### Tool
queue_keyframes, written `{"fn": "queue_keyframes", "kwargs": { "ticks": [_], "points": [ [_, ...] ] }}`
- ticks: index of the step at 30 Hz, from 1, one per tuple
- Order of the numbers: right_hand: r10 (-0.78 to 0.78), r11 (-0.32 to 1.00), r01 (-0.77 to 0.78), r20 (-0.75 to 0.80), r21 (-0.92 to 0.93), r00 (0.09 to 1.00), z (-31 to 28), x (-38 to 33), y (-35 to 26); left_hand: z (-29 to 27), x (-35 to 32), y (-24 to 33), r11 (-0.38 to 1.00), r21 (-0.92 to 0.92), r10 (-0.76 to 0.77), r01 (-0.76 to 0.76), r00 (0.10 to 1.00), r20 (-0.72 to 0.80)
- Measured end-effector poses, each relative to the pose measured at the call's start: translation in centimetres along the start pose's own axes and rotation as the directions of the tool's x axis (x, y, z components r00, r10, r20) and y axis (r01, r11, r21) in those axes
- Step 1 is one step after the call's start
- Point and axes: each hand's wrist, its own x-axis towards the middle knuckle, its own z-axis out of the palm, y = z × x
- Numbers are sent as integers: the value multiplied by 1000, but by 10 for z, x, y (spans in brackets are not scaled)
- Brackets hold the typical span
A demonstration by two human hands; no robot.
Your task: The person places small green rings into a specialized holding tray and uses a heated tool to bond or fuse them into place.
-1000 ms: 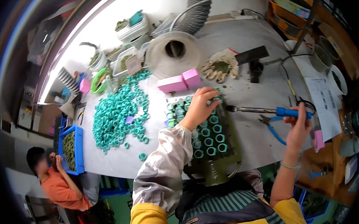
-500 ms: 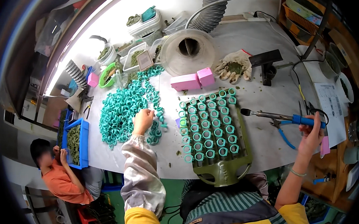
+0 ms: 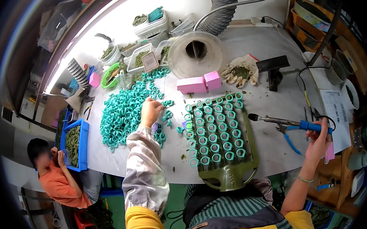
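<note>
1. The left hand (image 3: 150, 112) reaches out over the table (image 3: 273, 98), its fingers bunched together at the right edge of the big heap of teal rings (image 3: 124, 113). Whether a ring is already pinched between the fingertips cannot be told; they are curled down onto the loose rings at the heap's edge.
2. The heap lies to the left of that hand and spreads farther away toward the clear containers (image 3: 144, 57) at the far left of the table. A few stray rings lie just right of the hand, between it and the tray.
3. The green tray (image 3: 229, 176) sits near the person, right of the left hand, its handle pointing toward the body. Teal rings stand in rows on its pegs.
4. The right hand (image 3: 320, 143) is closed around the blue handle of a soldering iron (image 3: 292, 123), held at the right side of the table. The iron's metal tip points left, ending just beside the tray's right edge.
5. Blue-handled pliers (image 3: 289, 136) lie on the table under the iron.
6. Two pink blocks (image 3: 199, 83) sit beyond the tray, with a dirty work glove (image 3: 241, 71) to their right.
</note>
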Motion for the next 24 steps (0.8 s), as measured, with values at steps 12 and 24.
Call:
{"fn": "queue_keyframes", "kwargs": {
  "ticks": [12, 24],
  "points": [
    [-24, 999, 23, 55, 23, 998, 1, -4, 8, -17, -24, 220, 655, -756, 238, -6, 951, 199],
    [14, 999, -18, 91, 39, 996, 21, -12, 25, 37, -15, 275, 773, -508, 455, -380, 890, 27]
  ]
}}
